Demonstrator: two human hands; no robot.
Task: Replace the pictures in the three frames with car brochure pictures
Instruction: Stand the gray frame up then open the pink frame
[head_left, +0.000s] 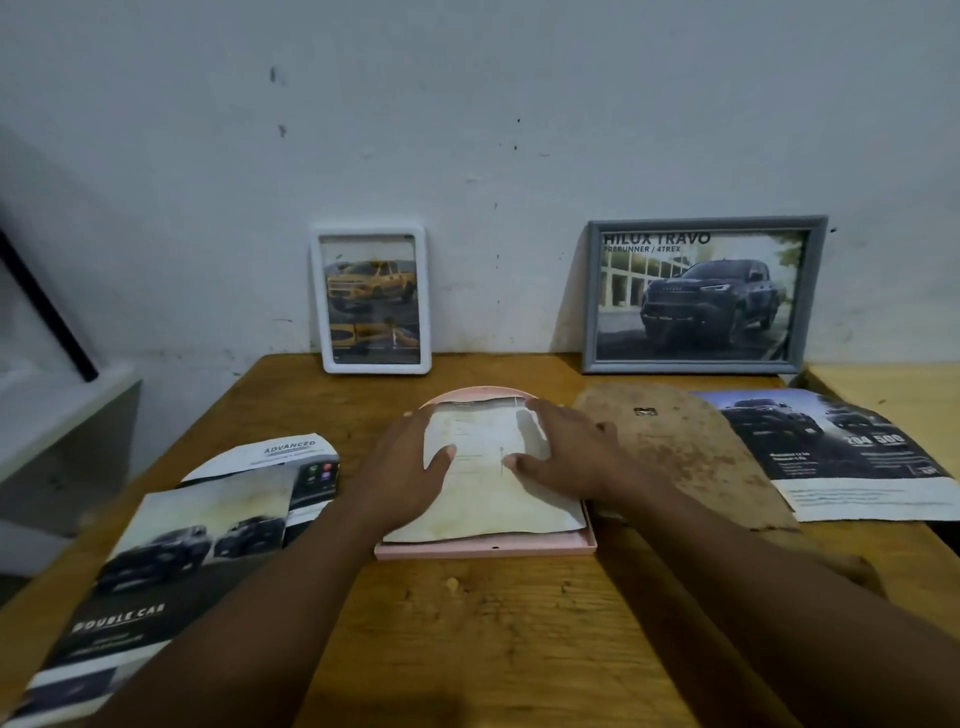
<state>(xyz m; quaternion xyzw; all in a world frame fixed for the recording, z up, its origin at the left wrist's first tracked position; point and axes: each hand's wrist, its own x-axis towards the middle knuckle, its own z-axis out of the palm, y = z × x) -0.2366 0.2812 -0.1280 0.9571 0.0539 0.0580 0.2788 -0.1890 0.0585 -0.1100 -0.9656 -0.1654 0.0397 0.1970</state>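
Note:
A pink arch-topped frame (485, 548) lies face down mid-table. A stained white paper (485, 499) rests in it. My left hand (405, 467) presses flat on the paper's left side, and my right hand (563, 449) lies flat on its right side. Neither hand grips anything. A white frame (371, 366) with a yellow truck picture leans on the wall. A grey frame (592, 296) showing a dark truck picture leans at the right. The brown backing board (675, 452) lies right of the pink frame.
Cut brochure pieces (171, 551) lie at the table's front left, one (280, 457) with a rounded top. Another brochure page (841, 457) lies at the right, partly under the backing board. The wooden table (483, 639) stands against a white wall. A grey ledge (62, 431) sits to the left.

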